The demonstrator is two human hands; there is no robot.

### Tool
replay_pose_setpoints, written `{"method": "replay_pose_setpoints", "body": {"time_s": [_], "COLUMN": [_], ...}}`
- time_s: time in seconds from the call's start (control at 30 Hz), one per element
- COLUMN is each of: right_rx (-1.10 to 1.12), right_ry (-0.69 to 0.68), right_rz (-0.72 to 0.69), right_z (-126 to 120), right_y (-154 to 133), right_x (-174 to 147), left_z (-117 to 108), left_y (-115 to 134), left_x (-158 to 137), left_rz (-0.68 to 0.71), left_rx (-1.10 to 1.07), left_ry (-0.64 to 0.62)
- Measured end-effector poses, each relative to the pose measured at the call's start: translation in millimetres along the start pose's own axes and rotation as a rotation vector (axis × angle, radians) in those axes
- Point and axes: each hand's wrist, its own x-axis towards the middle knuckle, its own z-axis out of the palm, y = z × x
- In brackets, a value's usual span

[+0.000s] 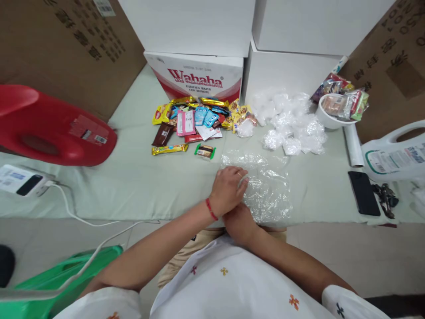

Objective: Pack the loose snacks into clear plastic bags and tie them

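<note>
A clear plastic bag (pixel 268 190) lies flat and crinkled along the table's front edge. My left hand (pixel 229 188), with a red string bracelet (pixel 211 209) at the wrist, rests over the bag's left edge. Its fingers are loosely bent and the thumb stands apart from them. Just below, my right hand (pixel 241 223) touches the left one; its fingers are hidden beneath it. Beyond the hands, a small green-ended biscuit pack (pixel 205 151) and a yellow snack bar (pixel 169 149) lie before a pile of wrapped snacks (pixel 186 122).
Crumpled clear plastic bags (pixel 295 122) are heaped behind right, beside a white tub (pixel 327 113) holding packed snacks. A phone (pixel 364 193), keys (pixel 385 199) and white jug (pixel 396 153) lie at right. A red jug (pixel 56 126) and white device (pixel 25 180) are left; a Wahaha box (pixel 202 79) stands behind.
</note>
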Motion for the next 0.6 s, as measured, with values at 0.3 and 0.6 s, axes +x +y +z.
{"method": "replay_pose_setpoints", "body": {"time_s": [0.3, 0.6], "right_rx": [0.703, 0.359], "right_ry": [0.027, 0.211], "right_rz": [0.034, 0.684], "right_z": [-48.1, -86.0], "right_y": [20.9, 87.7], "right_x": [18.2, 251.7], "left_z": [22.5, 20.3], "left_y": [-73.0, -68.9], "left_x": [-26.3, -27.7], "left_rz": [-0.036, -0.030], "left_rx": [0.259, 0.262], "left_ry": [-0.171, -0.146]}}
